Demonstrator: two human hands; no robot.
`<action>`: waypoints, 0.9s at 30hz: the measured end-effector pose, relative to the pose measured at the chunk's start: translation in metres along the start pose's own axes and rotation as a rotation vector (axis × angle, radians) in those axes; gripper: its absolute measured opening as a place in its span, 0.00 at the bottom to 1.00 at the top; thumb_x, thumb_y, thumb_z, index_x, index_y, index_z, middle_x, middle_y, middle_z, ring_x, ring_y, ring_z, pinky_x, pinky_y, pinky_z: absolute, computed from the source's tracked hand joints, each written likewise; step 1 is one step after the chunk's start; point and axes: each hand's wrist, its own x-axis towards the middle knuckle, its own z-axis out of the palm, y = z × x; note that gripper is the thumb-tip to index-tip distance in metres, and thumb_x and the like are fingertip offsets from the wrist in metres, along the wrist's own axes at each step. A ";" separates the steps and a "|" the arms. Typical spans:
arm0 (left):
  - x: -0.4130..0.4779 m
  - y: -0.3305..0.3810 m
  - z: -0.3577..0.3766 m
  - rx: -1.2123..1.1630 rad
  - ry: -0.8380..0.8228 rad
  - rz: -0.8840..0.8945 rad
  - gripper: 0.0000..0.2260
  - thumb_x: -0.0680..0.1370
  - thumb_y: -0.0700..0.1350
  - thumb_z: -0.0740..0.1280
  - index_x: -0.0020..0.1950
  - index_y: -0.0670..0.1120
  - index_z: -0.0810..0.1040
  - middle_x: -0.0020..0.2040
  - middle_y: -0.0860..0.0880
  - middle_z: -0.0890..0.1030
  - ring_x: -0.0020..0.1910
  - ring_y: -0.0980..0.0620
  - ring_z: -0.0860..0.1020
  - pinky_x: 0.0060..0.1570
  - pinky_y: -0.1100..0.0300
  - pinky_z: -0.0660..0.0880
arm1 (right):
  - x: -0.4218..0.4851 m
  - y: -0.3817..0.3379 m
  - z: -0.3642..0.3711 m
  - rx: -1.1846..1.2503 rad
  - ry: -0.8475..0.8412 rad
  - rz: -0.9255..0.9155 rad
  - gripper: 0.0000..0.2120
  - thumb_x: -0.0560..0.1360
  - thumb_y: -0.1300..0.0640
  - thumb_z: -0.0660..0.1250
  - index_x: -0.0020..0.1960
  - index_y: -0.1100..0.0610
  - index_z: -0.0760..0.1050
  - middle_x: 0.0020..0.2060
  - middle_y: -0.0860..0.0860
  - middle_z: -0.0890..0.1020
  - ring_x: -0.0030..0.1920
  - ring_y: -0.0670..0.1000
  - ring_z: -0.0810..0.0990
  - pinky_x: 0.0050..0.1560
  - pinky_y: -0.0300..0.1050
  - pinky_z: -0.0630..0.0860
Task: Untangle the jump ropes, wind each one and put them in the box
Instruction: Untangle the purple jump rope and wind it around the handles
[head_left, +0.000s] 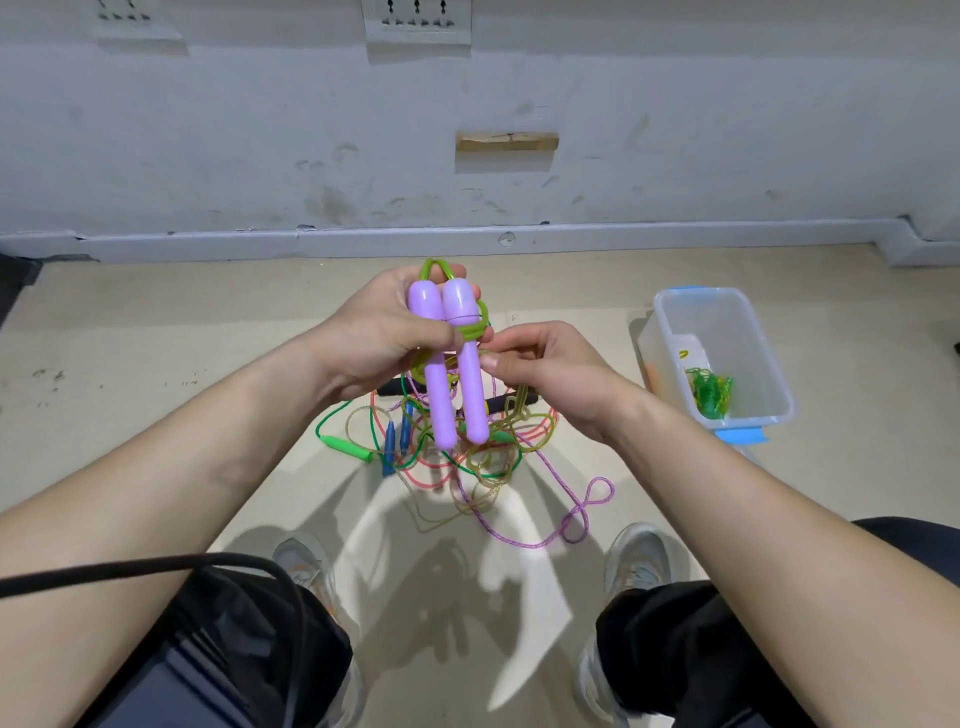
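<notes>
Our left hand (379, 338) grips two purple handles (435, 384) upright, side by side, while our right hand (545, 374) pinches the yellow-green rope (470, 332) wound round them. Below lies the tangle of ropes (467, 460). To our right, the clear box (727, 327) holds a green rope (710, 389).

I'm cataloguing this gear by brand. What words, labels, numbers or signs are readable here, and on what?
None can be read.
White paper sheets on the wall: rows of dark marks, too blurred.
White item in the clear plastic box: yellow mark, too small.
Pale purple plastic jump-rope handles, bound with green rope, in the left hand: no print visible.
</notes>
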 end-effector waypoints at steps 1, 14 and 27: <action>0.000 -0.001 0.000 0.022 0.009 0.004 0.26 0.68 0.27 0.69 0.64 0.42 0.71 0.50 0.49 0.81 0.44 0.52 0.82 0.35 0.62 0.78 | 0.000 0.001 0.000 -0.006 0.040 -0.004 0.05 0.76 0.69 0.70 0.52 0.67 0.80 0.31 0.43 0.81 0.30 0.39 0.76 0.35 0.31 0.72; 0.002 -0.014 0.005 -0.285 -0.006 -0.173 0.13 0.75 0.26 0.59 0.52 0.38 0.77 0.40 0.42 0.81 0.43 0.43 0.80 0.55 0.39 0.77 | -0.004 0.008 0.032 0.169 0.383 0.062 0.03 0.78 0.65 0.71 0.51 0.63 0.80 0.33 0.53 0.84 0.28 0.49 0.83 0.29 0.40 0.76; -0.002 -0.018 -0.007 0.142 -0.201 -0.194 0.29 0.68 0.31 0.65 0.69 0.42 0.72 0.54 0.48 0.82 0.50 0.49 0.81 0.49 0.56 0.79 | 0.002 -0.021 -0.008 -0.270 -0.210 0.383 0.13 0.76 0.68 0.65 0.36 0.56 0.72 0.28 0.51 0.74 0.27 0.47 0.66 0.30 0.40 0.64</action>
